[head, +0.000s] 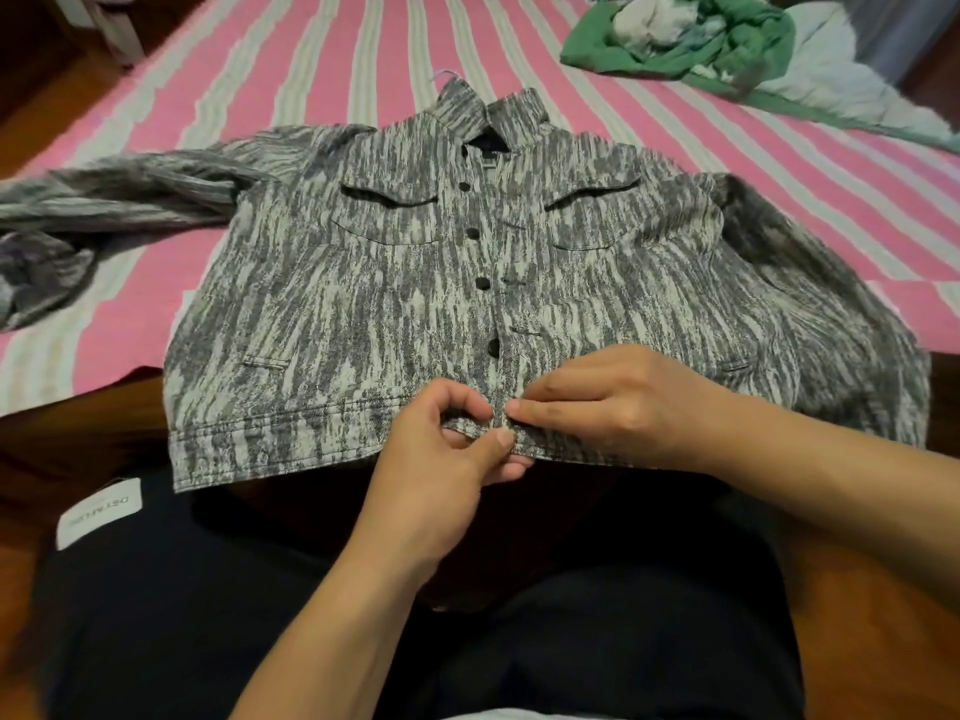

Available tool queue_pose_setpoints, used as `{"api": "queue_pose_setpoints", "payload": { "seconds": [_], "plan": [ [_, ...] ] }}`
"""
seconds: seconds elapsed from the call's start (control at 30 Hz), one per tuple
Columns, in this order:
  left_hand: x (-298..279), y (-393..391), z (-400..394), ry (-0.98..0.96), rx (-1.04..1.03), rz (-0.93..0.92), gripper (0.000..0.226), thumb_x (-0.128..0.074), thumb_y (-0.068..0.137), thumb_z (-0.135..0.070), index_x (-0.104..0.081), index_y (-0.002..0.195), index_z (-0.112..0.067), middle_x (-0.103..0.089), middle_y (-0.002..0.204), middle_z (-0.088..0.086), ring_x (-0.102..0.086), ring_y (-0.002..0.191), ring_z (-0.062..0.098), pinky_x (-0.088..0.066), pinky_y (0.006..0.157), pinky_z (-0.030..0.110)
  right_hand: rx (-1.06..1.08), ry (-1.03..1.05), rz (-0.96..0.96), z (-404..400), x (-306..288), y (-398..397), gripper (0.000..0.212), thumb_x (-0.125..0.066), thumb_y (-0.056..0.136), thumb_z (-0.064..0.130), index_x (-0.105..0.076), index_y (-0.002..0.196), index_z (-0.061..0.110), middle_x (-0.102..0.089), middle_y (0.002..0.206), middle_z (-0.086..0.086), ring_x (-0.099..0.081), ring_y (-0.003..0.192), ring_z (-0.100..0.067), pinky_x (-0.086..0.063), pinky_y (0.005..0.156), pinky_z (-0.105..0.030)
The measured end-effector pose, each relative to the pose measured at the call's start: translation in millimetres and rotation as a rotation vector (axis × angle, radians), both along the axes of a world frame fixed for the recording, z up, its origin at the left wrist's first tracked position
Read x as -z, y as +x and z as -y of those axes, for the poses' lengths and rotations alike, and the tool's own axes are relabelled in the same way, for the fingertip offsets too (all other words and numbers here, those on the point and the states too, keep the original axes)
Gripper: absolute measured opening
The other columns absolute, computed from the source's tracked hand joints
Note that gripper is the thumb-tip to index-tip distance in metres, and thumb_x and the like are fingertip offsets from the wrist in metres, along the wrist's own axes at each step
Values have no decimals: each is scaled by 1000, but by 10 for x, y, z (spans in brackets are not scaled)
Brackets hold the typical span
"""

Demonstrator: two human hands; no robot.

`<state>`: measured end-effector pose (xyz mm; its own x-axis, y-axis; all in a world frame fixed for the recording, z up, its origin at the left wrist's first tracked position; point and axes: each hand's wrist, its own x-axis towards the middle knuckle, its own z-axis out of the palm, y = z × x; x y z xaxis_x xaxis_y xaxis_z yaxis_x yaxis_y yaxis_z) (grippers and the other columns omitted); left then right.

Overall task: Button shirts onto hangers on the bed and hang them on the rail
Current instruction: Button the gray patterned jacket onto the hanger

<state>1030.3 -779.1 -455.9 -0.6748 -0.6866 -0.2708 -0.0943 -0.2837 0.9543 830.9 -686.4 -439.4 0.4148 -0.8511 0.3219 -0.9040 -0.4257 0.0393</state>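
Left hand [447, 449] and right hand [608, 402]: both pinch bottom hem of grey-and-cream streaked button-front shirt [363, 304], spread flat, front up, on pink-and-white striped bed [311, 59]; crumpled green garment [675, 49] at far right corner

1. The shirt [363, 283] is grey and white with streaky marks. It lies flat on the bed [260, 59], front side up, collar far away.
2. Its sleeves spread out to both sides.
3. It has two chest pockets.
4. Four dark buttons [484, 283] run down the middle.
5. Its bottom edge hangs over the bed's near side.
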Motion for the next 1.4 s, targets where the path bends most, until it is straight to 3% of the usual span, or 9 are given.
{"api": "queue_pose_setpoints", "payload": {
  "seconds": [0.13,0.23,0.33,0.53,0.7,0.8,0.87,1.17,1.4],
  "plan": [
    [44,-89,-42,-50,-64,-4,25,-67,88,4,-54,92,-16,-52,46,-7,-57,51,17,-57,85,58,118,-34,128,-15,46,79,24,-60,102,13,-73,122,7,-71,104,-7,-69,81,-21,-58,62,-34],
    [70,-149,-152,-52,-154,-42,28,-65,85,4,-54,88,-21,-59,54,-5,-51,60,21,-50,72,45,307,-16,385,-108,143,220,28,-65,98,27,-74,118,10,-68,107,-1,-65,95,-13,-54,84,-26],
    [96,-155,-188,-9,-197,-38,32,-66,82,6,-56,84,-24,-58,65,0,-54,61,19,-44,66,39,437,-41,517,-257,284,367,29,-71,91,34,-72,107,9,-63,106,1,-61,100,-13,-51,88,-31],
    [73,-180,-162,43,-206,10,38,-68,75,4,-58,77,-33,-53,70,7,-44,64,19,-35,64,38,493,-267,394,-335,535,589,12,-70,93,6,-75,98,-4,-65,97,-14,-59,89,-28,-48,75,-39],
    [-12,-183,-205,189,-199,-102,30,-77,80,-4,-63,93,-26,-67,82,8,-65,76,24,-55,80,44,492,-468,344,-285,586,672,11,-69,91,0,-77,95,-6,-67,86,-17,-61,80,-35,-48,66,-44],
    [-32,-239,-248,396,-254,-166,33,-62,87,13,-57,101,-17,-62,68,6,-62,63,17,-53,63,27,507,-473,311,-257,616,730,11,-68,92,2,-78,91,-3,-68,87,-16,-61,83,-36,-49,68,-46],
    [-18,-284,-275,422,-301,-154,38,-56,86,16,-56,103,-17,-54,65,6,-53,59,16,-44,58,28,537,-444,311,-253,649,787,15,-65,95,5,-76,87,-2,-68,90,-15,-60,87,-35,-49,71,-47],
    [131,-157,-234,-59,-227,47,32,-76,84,-4,-62,94,-31,-56,66,1,-48,58,18,-39,57,34,608,-238,658,-282,454,661,19,-69,92,13,-72,109,5,-62,106,-4,-59,101,-21,-48,88,-36],
    [154,-77,-116,-333,-102,127,38,-83,81,-14,-61,95,-41,-66,91,-17,-53,69,10,-47,71,33,683,-96,756,-135,255,595,6,-75,89,19,-70,88,18,-61,88,9,-58,84,-9,-46,75,-26]
  ]
}}
